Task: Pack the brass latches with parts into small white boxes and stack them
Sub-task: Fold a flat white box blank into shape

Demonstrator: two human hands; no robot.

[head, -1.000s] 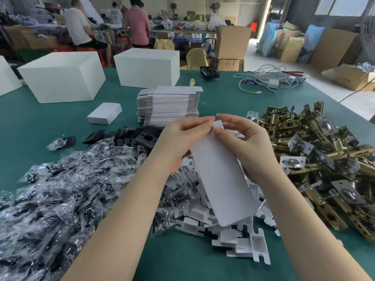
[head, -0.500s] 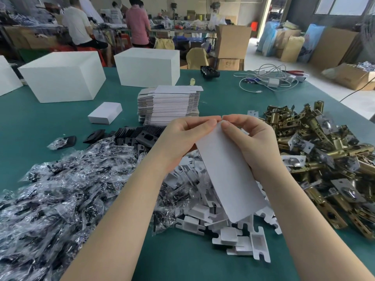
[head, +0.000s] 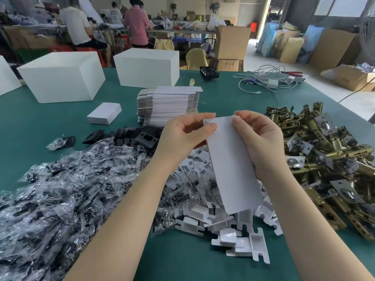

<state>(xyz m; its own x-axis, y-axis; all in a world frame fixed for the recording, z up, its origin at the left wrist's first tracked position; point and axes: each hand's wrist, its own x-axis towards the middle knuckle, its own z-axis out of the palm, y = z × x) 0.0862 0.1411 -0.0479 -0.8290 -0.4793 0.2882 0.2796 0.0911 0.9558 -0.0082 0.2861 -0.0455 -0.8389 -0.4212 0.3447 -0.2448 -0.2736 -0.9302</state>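
I hold a flat white box blank [head: 233, 167] above the table, its long side pointing down toward me. My left hand [head: 184, 134] pinches its top left corner and my right hand [head: 259, 138] pinches its top right edge. Brass latches [head: 324, 159] lie heaped at the right. Below the blank lies a heap of white card inserts [head: 227, 228]. Clear bags of dark parts [head: 67, 191] cover the left, and black plates [head: 140, 136] sit behind them. A stack of flat box blanks [head: 168, 104] stands behind my hands. One closed small white box [head: 104, 113] lies at the left.
Two big white boxes [head: 63, 76] [head: 146, 66] stand at the back of the green table [head: 223, 98], with white cables [head: 267, 82] at the back right. People work at other benches behind. Cardboard cartons stand on the floor at right.
Both hands have spread slightly apart along the blank's top edge, and the top flap now shows between them. The blank hangs a little more upright.
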